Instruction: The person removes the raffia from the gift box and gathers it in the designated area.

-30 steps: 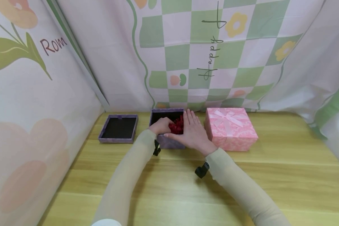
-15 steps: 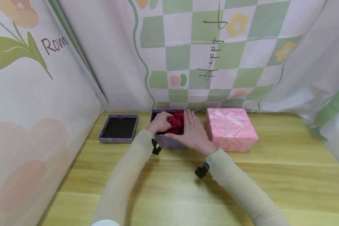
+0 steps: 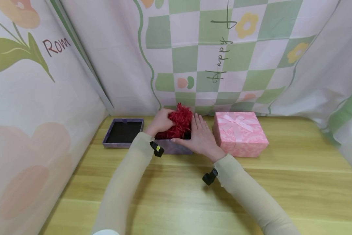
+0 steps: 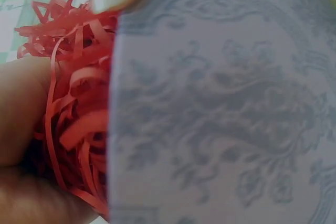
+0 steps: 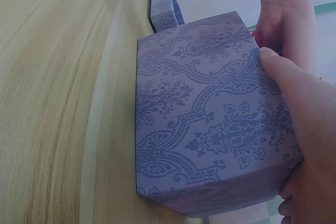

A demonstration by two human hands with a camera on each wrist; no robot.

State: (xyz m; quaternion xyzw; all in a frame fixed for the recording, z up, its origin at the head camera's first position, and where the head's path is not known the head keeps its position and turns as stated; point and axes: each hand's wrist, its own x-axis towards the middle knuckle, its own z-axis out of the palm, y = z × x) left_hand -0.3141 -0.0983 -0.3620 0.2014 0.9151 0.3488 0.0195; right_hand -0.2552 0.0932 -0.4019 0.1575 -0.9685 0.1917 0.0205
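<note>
On the wooden table (image 3: 176,195), up near the back, sits an open purple box (image 3: 176,147) with a damask sort of print. The left hand (image 3: 159,122) has a big wad of red paper shred (image 3: 178,122) bunched up in its curled fingers, and the clump sticks up above the box rim with its lower strands hanging down inside. In the left wrist view you get a super close look: red strands (image 4: 73,119) squeezed against the fingers (image 4: 21,108), right beside the patterned box wall (image 4: 220,108).

Right hand (image 3: 200,138) is flat-ish and relaxed, fingers pretty much straight, lying along the right side of the box with the thumb across the front top edge, basically steadying it. The right wrist view shows that thumb (image 5: 294,103) pressed on the box's (image 5: 205,119) patterned side, and the other wrist beyond it.

Other stuff: the matching purple lid (image 3: 123,133) lies upside down just left of the box, black inside facing up. A pink gift box (image 3: 240,133) with a bow on top sits closed just right of the right hand. Behind everything hangs a green-and-white checkered cloth (image 3: 211,52) with flowers and some script lettering.
</note>
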